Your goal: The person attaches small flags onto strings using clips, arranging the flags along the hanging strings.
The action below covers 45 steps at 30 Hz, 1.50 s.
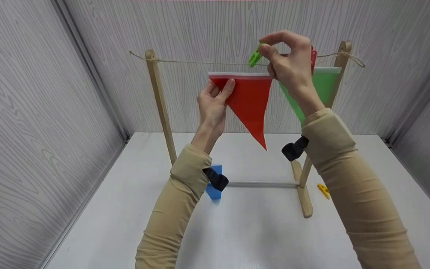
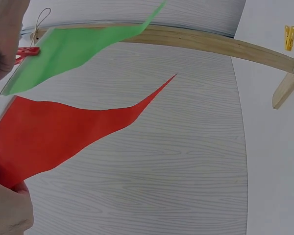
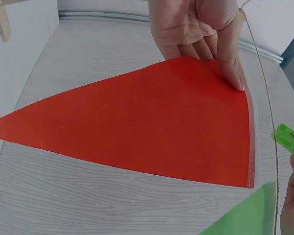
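My left hand (image 1: 213, 104) pinches a red triangular pennant (image 1: 250, 97) near the left end of its white top band, thumb in front. The pennant hangs point down, its band just below a thin string (image 1: 196, 62). Up at the string, my right hand (image 1: 291, 58) pinches a green clothespin (image 3: 288, 139) between thumb and fingers. The clothespin's tip meets the string; whether it grips it I cannot tell. A light green pennant (image 1: 323, 87) hangs at the right, partly behind my right hand, with a red clothespin (image 2: 27, 52) at its top.
Two wooden posts, left (image 1: 161, 108) and right (image 1: 336, 89), carry the string. A white rod (image 1: 259, 184) runs low near the table (image 1: 237, 231). A blue piece (image 1: 215, 192) lies behind my left forearm. Yellow clothespins (image 1: 323, 190) lie right of the stand's foot (image 1: 305, 201).
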Each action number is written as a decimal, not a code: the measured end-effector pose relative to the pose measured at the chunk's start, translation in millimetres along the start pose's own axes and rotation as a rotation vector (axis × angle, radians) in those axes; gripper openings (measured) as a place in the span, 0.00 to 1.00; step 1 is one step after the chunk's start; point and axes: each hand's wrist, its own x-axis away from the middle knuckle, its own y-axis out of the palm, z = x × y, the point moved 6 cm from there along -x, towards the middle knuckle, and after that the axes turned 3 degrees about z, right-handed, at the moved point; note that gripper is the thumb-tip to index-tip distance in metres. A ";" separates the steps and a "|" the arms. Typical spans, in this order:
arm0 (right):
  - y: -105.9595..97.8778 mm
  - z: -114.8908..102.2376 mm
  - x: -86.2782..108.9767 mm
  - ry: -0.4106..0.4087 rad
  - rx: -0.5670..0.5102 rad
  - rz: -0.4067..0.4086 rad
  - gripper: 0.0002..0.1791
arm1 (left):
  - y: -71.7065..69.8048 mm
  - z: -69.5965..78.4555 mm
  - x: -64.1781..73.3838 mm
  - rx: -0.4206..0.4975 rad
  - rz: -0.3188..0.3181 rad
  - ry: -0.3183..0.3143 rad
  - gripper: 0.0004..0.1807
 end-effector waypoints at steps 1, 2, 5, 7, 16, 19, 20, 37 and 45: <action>0.3 -0.2 0.0 0.005 0.002 0.001 0.08 | 0.3 0.2 -0.3 -0.002 -0.004 0.002 0.17; 0.6 -0.5 0.1 0.009 0.007 0.001 0.08 | 0.8 0.4 -0.7 0.001 -0.008 0.004 0.16; 1.8 -2.6 1.1 0.012 0.040 -0.001 0.08 | 2.8 1.2 -1.5 0.012 -0.020 0.006 0.17; 2.5 -4.4 1.5 0.009 0.074 -0.003 0.08 | 4.2 1.9 -1.6 0.015 -0.026 0.006 0.17; 6.6 -8.8 0.2 -0.018 0.207 -0.015 0.10 | 8.7 6.3 -4.3 0.038 -0.026 0.016 0.19; 7.7 -9.3 -0.1 -0.036 0.252 -0.019 0.11 | 9.0 7.6 -4.8 0.042 -0.014 0.024 0.18; 8.1 -9.1 -0.2 -0.036 0.261 -0.021 0.11 | 9.0 8.0 -5.0 0.042 -0.010 0.027 0.18; 11.9 -6.0 1.4 0.001 0.284 -0.081 0.11 | 9.6 10.9 -6.9 0.013 0.003 0.042 0.18; 12.5 -5.4 4.5 0.059 0.287 -0.183 0.14 | 9.9 10.4 -7.9 -0.008 0.015 0.032 0.21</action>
